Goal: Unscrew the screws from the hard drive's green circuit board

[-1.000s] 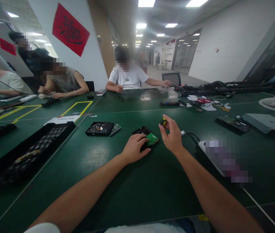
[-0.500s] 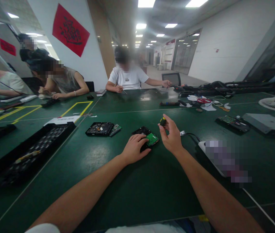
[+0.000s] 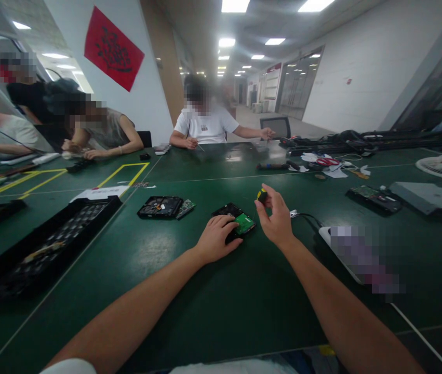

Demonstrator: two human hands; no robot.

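Observation:
A black hard drive with a green circuit board [image 3: 241,220] lies on the green table in front of me. My left hand [image 3: 216,238] rests on its near edge, fingers curled down over it, pinning it to the table. My right hand [image 3: 277,218] is raised just to the right of the drive, its fingertips pinched round the black and yellow handle of a small screwdriver [image 3: 262,195]. The tool's shaft is hidden behind my fingers.
A second opened drive [image 3: 161,206] lies to the left, beside a long black tray [image 3: 45,236]. A cable [image 3: 307,216] and a flat white device sit at the right. More boards [image 3: 374,197] lie further right. Other people sit at the far side of the table.
My right hand's fingers shifted slightly on the screwdriver handle; both hands stay where they were. A person at the far left moved.

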